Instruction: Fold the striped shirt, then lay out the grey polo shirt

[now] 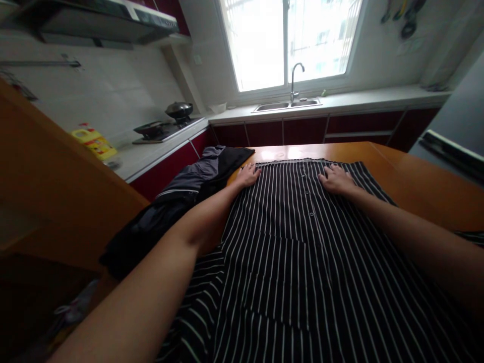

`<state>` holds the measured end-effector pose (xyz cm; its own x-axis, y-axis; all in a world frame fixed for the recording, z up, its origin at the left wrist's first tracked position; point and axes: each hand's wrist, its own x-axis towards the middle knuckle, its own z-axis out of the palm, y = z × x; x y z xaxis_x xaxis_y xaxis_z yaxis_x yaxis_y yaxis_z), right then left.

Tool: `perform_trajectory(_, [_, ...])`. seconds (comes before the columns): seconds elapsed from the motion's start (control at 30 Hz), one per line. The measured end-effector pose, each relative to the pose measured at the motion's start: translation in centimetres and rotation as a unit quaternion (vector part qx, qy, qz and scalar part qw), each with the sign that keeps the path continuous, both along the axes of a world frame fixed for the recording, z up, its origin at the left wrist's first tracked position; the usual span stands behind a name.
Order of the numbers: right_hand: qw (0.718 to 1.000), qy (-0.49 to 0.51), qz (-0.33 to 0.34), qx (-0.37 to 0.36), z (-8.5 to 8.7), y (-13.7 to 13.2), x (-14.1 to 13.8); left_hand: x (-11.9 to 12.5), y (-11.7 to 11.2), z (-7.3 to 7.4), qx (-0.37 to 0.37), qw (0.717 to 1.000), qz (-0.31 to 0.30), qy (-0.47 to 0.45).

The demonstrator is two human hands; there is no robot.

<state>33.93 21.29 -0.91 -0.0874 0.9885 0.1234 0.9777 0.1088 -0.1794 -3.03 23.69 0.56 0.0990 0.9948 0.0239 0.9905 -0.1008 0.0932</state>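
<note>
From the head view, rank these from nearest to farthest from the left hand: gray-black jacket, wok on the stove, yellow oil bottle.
From the left hand:
1. Gray-black jacket, just left on the table.
2. Wok, beyond on the stove.
3. Yellow oil bottle, far left on the counter.

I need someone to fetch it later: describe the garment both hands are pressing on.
On the wooden table facing the kitchen window lies a black shirt with thin white stripes and a button row down its middle. Both hands rest near its far edge. The dark grey-and-black garment on its left has no stripes.
</note>
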Motion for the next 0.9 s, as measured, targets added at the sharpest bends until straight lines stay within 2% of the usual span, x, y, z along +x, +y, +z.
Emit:
perform_trajectory(0.07, [1.000,0.007,-0.013,-0.027,-0.7,0.1,-0.5,-1.0,0.7,0.8,-0.003,1.000,-0.008,0.000])
perform_trajectory(0.13, [0.999,0.007,-0.020,-0.031,-1.1,0.4,-0.2,-1.0,0.4,1.2,0.003,1.000,-0.028,-0.001])
perform_trajectory(0.2, [0.999,0.005,-0.019,-0.029,-1.3,0.5,0.2,0.0,-1.0,1.0,0.027,0.997,-0.073,0.000])
perform_trajectory(0.3, [0.999,0.011,-0.017,-0.025,-1.1,0.2,0.2,1.6,-4.5,0.2,0.032,0.989,-0.145,-0.004])
perform_trajectory(0.37, [0.999,0.025,-0.026,-0.007,-0.5,-0.4,-0.3,1.8,-6.7,0.1,-0.002,0.992,-0.123,-0.011])
perform_trajectory(0.47, [0.995,0.079,-0.045,0.039,1.2,-2.4,-1.8,1.3,-9.2,1.9,0.004,0.998,-0.068,-0.018])
perform_trajectory(0.57, [0.986,0.156,-0.018,0.048,3.4,-6.1,-4.0,2.0,-12.2,4.6,0.053,0.992,-0.111,-0.019])
perform_trajectory(0.67, [0.981,0.185,0.050,0.035,4.7,-11.7,-6.2,4.8,-17.4,5.6,0.008,0.984,-0.177,-0.013])
perform_trajectory(0.8, [0.976,0.186,0.107,-0.023,4.4,-19.9,-7.5,8.0,-25.7,3.9,-0.072,0.960,-0.271,-0.002])
perform_trajectory(0.9, [0.978,0.162,0.097,-0.092,3.3,-24.4,-6.8,8.5,-29.4,2.7,-0.119,0.941,-0.316,0.024])
